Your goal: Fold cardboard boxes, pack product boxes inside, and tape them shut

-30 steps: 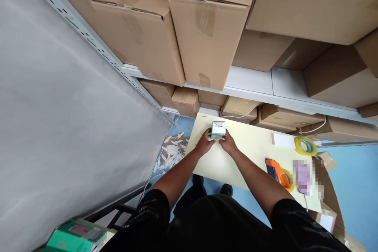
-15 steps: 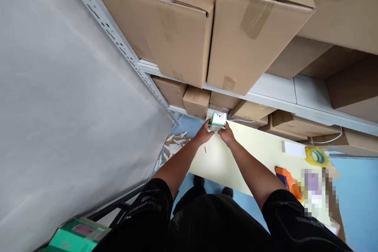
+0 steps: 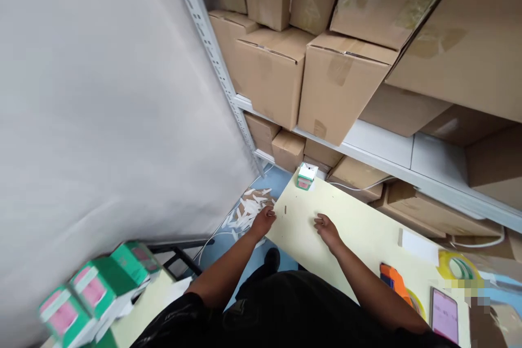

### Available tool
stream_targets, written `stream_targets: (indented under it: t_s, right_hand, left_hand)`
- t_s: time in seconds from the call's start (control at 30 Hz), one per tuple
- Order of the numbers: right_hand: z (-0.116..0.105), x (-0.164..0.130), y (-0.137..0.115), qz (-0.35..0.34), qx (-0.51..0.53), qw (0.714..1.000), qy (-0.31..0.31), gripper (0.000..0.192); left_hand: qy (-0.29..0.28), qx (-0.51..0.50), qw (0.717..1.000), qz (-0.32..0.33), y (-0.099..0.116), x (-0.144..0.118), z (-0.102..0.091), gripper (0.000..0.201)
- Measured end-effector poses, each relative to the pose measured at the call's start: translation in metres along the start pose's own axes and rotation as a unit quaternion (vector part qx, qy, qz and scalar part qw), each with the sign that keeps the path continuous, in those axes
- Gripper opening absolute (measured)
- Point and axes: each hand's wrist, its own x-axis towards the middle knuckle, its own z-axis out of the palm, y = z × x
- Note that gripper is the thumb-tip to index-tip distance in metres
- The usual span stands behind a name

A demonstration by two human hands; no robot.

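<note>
A small green and white box with a pink panel [image 3: 305, 176] stands at the far left corner of the cream table [image 3: 302, 234]. My left hand [image 3: 263, 222] is over the table's left edge, its fingers loosely bent and apart, with nothing in them. Above the tabletop, my right hand [image 3: 327, 230] is also empty, its fingers half curled and apart. Both hands are clear of the box, nearer to my body than it is.
Cardboard boxes [image 3: 346, 87] fill the shelf ahead. At right lie a tape dispenser [image 3: 395, 283], a yellow tape roll [image 3: 459, 266], a white box [image 3: 420, 246] and a phone [image 3: 444, 312]. Several green boxes [image 3: 92, 288] stand at lower left; white scraps [image 3: 248, 209] lie on the floor.
Both hands have let go of the green and white box and drawn back towards me, moving apart. The box now stands on the table corner. The view has swung left, showing more green boxes.
</note>
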Motion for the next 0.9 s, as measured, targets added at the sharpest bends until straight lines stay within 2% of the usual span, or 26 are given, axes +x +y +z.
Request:
stream_targets:
  t_s: [0.1, 0.2, 0.27, 0.37, 0.47, 0.6, 0.73, 0.9]
  right_hand:
    - [-0.012, -0.002, -0.001, -0.020, -0.017, 0.998, -0.052, 0.053]
    - [-0.018, 0.001, -0.015, -0.045, -0.041, 0.993, -0.098, 0.054]
    - [-0.015, 0.003, -0.029, -0.062, -0.048, 0.990, -0.119, 0.053]
    - [0.000, -0.003, -0.051, -0.089, -0.044, 0.984, -0.151, 0.050]
    - [0.029, -0.024, -0.066, -0.103, -0.042, 0.975, -0.194, 0.047]
    - [0.081, -0.069, -0.073, -0.114, -0.058, 0.959, -0.252, 0.048]
    - [0.141, -0.125, -0.065, -0.140, -0.085, 0.938, -0.304, 0.047]
    - [0.214, -0.209, -0.041, -0.135, -0.088, 0.924, -0.347, 0.049]
  left_hand:
    - [0.059, -0.031, 0.998, -0.014, -0.006, -0.035, 0.004, 0.035]
    - [0.115, -0.066, 0.991, -0.020, -0.013, -0.071, 0.008, 0.036]
    - [0.152, -0.089, 0.984, -0.025, -0.019, -0.097, 0.009, 0.037]
    - [0.202, -0.129, 0.970, -0.033, -0.030, -0.139, 0.008, 0.036]
    - [0.250, -0.172, 0.952, -0.037, -0.046, -0.186, -0.001, 0.034]
    - [0.313, -0.231, 0.921, -0.035, -0.079, -0.254, -0.021, 0.035]
    - [0.364, -0.276, 0.889, -0.040, -0.126, -0.323, -0.042, 0.036]
    - [0.401, -0.304, 0.863, -0.052, -0.198, -0.415, -0.072, 0.033]
